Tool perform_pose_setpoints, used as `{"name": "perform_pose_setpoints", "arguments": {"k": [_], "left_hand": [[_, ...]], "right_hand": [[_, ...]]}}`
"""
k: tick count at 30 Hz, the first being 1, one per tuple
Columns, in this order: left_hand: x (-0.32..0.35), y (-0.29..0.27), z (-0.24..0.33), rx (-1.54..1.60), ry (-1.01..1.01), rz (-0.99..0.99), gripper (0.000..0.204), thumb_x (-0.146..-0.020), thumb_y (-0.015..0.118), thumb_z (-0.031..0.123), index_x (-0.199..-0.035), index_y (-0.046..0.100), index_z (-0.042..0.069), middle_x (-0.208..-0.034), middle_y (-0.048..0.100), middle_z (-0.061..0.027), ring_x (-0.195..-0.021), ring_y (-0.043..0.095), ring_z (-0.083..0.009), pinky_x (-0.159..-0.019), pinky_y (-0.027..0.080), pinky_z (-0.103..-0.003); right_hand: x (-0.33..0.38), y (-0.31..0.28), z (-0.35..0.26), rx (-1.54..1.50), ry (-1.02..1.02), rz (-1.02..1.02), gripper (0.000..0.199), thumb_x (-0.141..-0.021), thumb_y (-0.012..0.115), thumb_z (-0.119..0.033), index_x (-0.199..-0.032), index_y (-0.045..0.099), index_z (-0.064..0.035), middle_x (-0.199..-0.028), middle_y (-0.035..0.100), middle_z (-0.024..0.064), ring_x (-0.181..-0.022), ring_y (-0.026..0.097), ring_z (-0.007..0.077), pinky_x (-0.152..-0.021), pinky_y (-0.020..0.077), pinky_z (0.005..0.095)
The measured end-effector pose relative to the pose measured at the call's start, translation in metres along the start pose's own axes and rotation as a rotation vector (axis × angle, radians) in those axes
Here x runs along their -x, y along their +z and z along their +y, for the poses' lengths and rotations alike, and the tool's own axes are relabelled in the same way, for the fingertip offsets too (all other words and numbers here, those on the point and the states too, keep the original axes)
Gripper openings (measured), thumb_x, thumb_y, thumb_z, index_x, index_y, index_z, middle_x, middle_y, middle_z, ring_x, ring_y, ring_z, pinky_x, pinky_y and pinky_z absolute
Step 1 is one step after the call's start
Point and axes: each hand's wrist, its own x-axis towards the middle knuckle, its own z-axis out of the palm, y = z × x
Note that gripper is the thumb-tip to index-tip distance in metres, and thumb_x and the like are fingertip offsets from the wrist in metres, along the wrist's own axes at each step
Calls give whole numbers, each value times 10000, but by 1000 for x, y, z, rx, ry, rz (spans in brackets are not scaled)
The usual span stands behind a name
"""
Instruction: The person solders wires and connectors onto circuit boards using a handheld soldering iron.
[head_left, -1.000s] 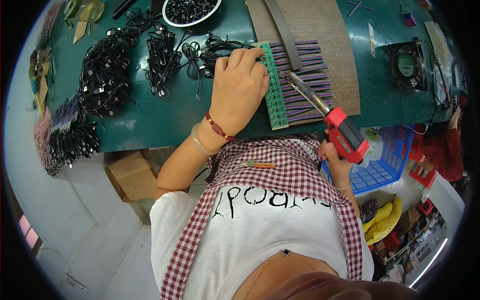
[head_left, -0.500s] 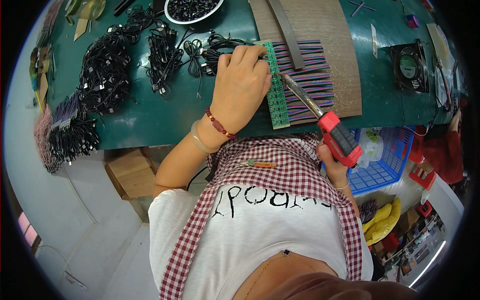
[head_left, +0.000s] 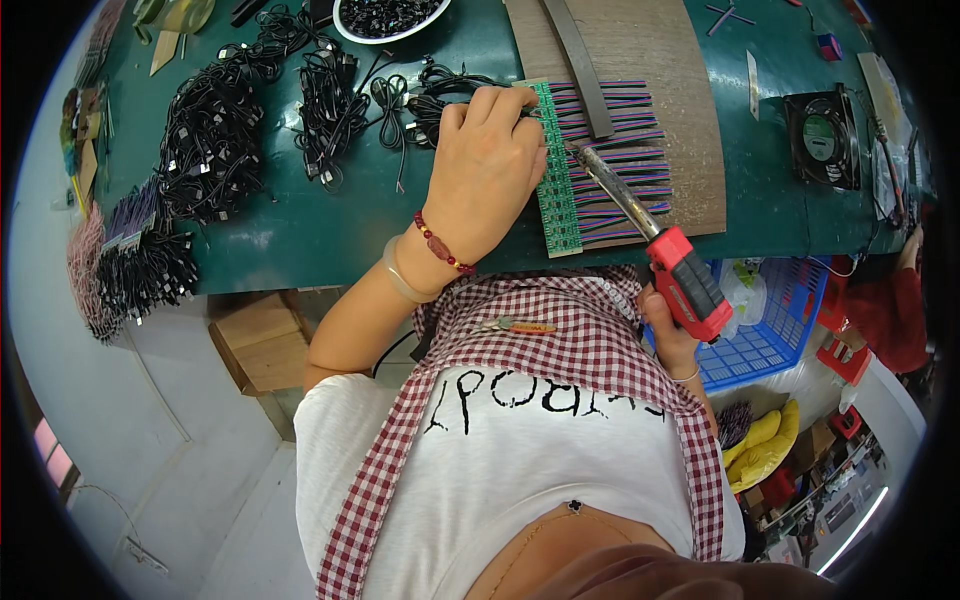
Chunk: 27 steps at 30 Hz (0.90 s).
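A narrow green circuit board strip lies on a brown board, with rows of thin multicoloured wires running off its right side. My left hand is closed over the strip's left edge, fingertips bent down near its upper part; what they pinch is hidden under them. Black cables lie just behind those fingers. In my right hand is a red and black soldering iron, pointing up and left. Its metal tip stands close to the strip's right edge, over the wires.
A grey bar lies across the wires on the brown board. Left are heaped black cables and a white bowl of small black parts. A fan stands right; a blue basket sits below the table edge.
The soldering iron has shifted slightly right, its tip drawing a little away from the circuit board strip. My left hand stays in nearly the same place.
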Motion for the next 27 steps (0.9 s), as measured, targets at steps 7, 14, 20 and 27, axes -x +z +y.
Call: {"name": "perform_pose_setpoints", "arguments": {"k": [7,14,20,27], "left_hand": [[0,0,1,9,0,1,116,-696,657,60,-764,563,58,-1068,569,-38,-955,522,-221,-763,391,-348],[2,1,4,-11,-12,13,115,-684,654,59,-751,561,58,-1069,571,-38,-957,523,-221,-773,387,-352],[3,4,5,-26,-19,42,106,-681,651,61,-734,559,58,-1072,578,-33,-955,525,-218,-780,386,-353],[3,3,4,-26,-20,37,106,-681,650,60,-734,558,56,-1074,576,-35,-963,523,-217,-785,382,-355]], "right_hand": [[2,1,-5,29,15,-36,158,-772,679,-112,-879,626,-9,-784,563,85,-640,563,192,-583,448,293],[3,1,1,118,-35,-68,168,-762,679,-113,-880,621,-8,-783,563,91,-636,563,196,-565,441,297],[7,2,-1,2,38,-1,161,-750,688,-90,-875,622,-13,-787,568,84,-657,566,190,-590,452,295],[7,1,1,-5,18,-18,129,-753,686,-72,-850,627,-11,-786,581,86,-666,568,196,-611,456,299]]}}
